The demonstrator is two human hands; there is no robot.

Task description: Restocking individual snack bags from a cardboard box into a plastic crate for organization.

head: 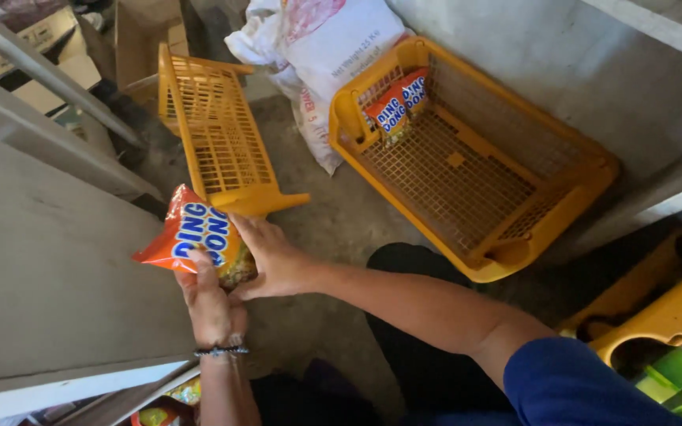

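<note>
We're gripping a snack pack w/ both hands.

Left hand [211, 304] is closing on the snack pack [195, 241] from below, right hand [270, 256] is clasping its right side; pack's hovering over the floor [333, 221], just beside a shelf [41, 268] and a small orange rack [219, 134]. Orange basket [586, 170] w/ more packs [398, 106] is sitting further right.

floor: bare grey concrete [341, 221] | left: grey shelf board [41, 276] | light: dim daylight
</note>
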